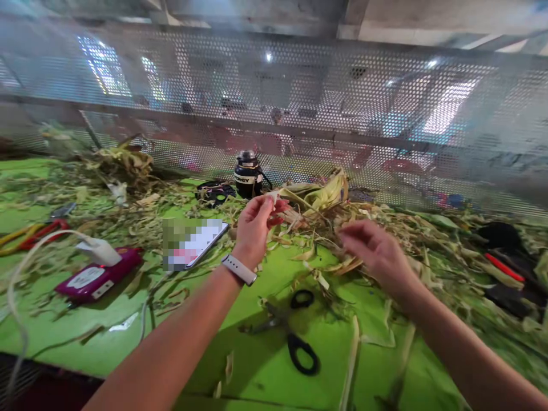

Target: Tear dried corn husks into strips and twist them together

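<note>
My left hand, with a pale watch band at the wrist, is closed in a pinch on a small whitish piece of husk at the fingertips. To the right, my right hand hovers apart from it over the husk scraps. Its fingers are bent and smeared by motion, so what they hold, if anything, does not show. Behind the hands lies a bundle of dry yellow-green husks. Black-handled scissors rest spread on the green table below and between my forearms.
A phone and a purple power strip with a white charger lie at left, cable trailing. Red-and-yellow-handled tools are further left. A dark bottle stands before the perforated metal screen. Husk scraps cover the right side.
</note>
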A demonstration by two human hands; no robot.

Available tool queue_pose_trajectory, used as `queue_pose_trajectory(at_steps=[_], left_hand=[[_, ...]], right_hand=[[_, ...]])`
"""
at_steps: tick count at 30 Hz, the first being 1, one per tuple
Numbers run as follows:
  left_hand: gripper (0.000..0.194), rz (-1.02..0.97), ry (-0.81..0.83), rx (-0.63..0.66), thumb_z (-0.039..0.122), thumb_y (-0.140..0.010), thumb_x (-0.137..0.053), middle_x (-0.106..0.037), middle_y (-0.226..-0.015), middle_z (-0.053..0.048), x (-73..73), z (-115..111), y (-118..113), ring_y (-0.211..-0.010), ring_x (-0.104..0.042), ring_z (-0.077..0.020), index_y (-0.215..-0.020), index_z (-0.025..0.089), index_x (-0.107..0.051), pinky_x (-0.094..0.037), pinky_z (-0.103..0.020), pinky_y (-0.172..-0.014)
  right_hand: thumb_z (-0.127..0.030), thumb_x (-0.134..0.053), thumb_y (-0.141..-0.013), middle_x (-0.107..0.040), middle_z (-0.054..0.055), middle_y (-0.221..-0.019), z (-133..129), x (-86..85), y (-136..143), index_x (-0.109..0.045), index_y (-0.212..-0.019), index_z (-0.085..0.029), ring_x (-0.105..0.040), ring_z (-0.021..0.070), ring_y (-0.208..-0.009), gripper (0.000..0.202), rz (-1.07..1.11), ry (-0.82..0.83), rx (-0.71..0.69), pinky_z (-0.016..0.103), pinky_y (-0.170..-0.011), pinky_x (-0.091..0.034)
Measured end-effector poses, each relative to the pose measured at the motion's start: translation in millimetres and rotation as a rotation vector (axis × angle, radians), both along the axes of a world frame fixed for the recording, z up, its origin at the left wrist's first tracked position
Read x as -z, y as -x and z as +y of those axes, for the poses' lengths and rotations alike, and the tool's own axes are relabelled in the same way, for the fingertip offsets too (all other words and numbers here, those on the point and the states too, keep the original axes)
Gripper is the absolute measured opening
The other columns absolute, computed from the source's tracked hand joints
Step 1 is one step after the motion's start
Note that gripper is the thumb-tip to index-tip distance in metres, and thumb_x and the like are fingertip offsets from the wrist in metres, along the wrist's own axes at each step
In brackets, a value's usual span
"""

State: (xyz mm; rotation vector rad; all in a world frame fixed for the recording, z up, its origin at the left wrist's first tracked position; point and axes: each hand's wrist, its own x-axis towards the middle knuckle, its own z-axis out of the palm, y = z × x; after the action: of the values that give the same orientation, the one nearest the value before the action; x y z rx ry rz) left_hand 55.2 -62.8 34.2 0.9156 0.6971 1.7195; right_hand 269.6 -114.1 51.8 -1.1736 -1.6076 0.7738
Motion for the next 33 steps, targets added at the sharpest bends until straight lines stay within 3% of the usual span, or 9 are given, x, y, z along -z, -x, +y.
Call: queue_pose_trajectory(at_steps=[1, 6, 10, 13, 17, 23, 28, 33], left_hand=[[0.016, -0.011, -0.004, -0.012, 0.029, -0.074, -0.067, -0.071, -0.079, -0.001, -0.1, 1, 1, -0.073, -0.067, -0.0116, -0.083, 0.017, -0.060, -0.048, -0.018, -0.057], [0.017, -0.056, -0.012, -0.003, 0.029, -0.075, -0.066, -0.071, -0.083, -0.001, -1.5, 2, 1, -0.075, -0.066, -0.0106, -0.087, 0.019, -0.060, -0.049, -0.018, -0.060], [0.019, -0.060, -0.015, 0.058, 0.029, -0.076, -0.065, -0.070, -0.079, 0.000, -3.4, 0, 1, -0.070, -0.065, -0.0095, -0.092, 0.019, -0.061, -0.048, -0.017, -0.056], [0.023, -0.044, -0.015, 0.067, 0.031, -0.075, -0.066, -0.069, -0.078, 0.000, -4.0, 0, 1, -0.068, -0.065, -0.0094, -0.094, 0.019, -0.061, -0.048, -0.017, -0.055], [0.024, -0.018, -0.008, 0.075, 0.032, -0.075, -0.066, -0.070, -0.081, -0.001, -2.3, 0, 2, -0.067, -0.065, -0.0097, -0.093, 0.018, -0.061, -0.048, -0.018, -0.054], [0.017, 0.031, -0.007, 0.084, 0.028, -0.077, -0.062, -0.069, -0.081, -0.001, 1.0, -1, 1, -0.066, -0.063, -0.0090, -0.090, 0.017, -0.060, -0.047, -0.018, -0.056], [0.019, 0.066, 0.001, 0.087, 0.030, -0.077, -0.063, -0.068, -0.079, 0.000, 1.6, -3, 0, -0.067, -0.063, -0.0104, -0.092, 0.018, -0.061, -0.048, -0.020, -0.057], [0.022, 0.110, 0.009, 0.074, 0.031, -0.076, -0.063, -0.067, -0.079, -0.002, 2.4, -3, 1, -0.065, -0.063, -0.0114, -0.092, 0.017, -0.060, -0.048, -0.020, -0.056]], right_hand=[[-0.025, -0.063, -0.073, -0.062, 0.003, -0.078, -10, 1.2, 10, -0.063, -0.086, -0.019, -0.057, 0.0146, -0.065, 0.015, -0.184, 0.019, -0.118, 0.026, -0.058, -0.047], [-0.029, -0.057, -0.076, -0.062, 0.009, -0.102, -47, 10.1, 32, -0.056, -0.111, -0.019, -0.060, 0.0194, -0.077, 0.037, -0.787, -0.064, -0.332, 0.033, -0.072, -0.045], [-0.035, -0.057, -0.070, -0.060, 0.012, -0.110, -57, 27.0, 35, -0.058, -0.107, -0.018, -0.059, 0.0278, -0.089, 0.040, -1.079, 0.058, -0.508, 0.037, -0.077, -0.044], [-0.030, -0.053, -0.070, -0.060, 0.012, -0.108, -58, 37.7, 40, -0.058, -0.101, -0.018, -0.058, 0.0291, -0.092, 0.034, -1.136, 0.113, -0.513, 0.037, -0.078, -0.043], [-0.019, -0.047, -0.066, -0.063, 0.010, -0.098, -60, 38.1, 43, -0.058, -0.092, -0.018, -0.060, 0.0271, -0.087, 0.028, -1.165, 0.209, -0.525, 0.036, -0.078, -0.043], [-0.021, -0.051, -0.061, -0.051, 0.015, -0.125, -59, 36.6, 36, -0.053, -0.115, -0.018, -0.052, 0.0322, -0.107, 0.054, -1.090, 0.082, -0.493, 0.040, -0.087, -0.040], [-0.017, -0.047, -0.062, -0.060, 0.011, -0.104, -55, 40.9, 32, -0.057, -0.094, -0.018, -0.057, 0.0278, -0.091, 0.034, -1.127, 0.084, -0.452, 0.036, -0.078, -0.041], [-0.015, -0.044, -0.059, -0.061, 0.013, -0.100, -53, 36.6, 29, -0.056, -0.096, -0.015, -0.058, 0.0295, -0.088, 0.038, -1.144, 0.162, -0.435, 0.037, -0.075, -0.040]])
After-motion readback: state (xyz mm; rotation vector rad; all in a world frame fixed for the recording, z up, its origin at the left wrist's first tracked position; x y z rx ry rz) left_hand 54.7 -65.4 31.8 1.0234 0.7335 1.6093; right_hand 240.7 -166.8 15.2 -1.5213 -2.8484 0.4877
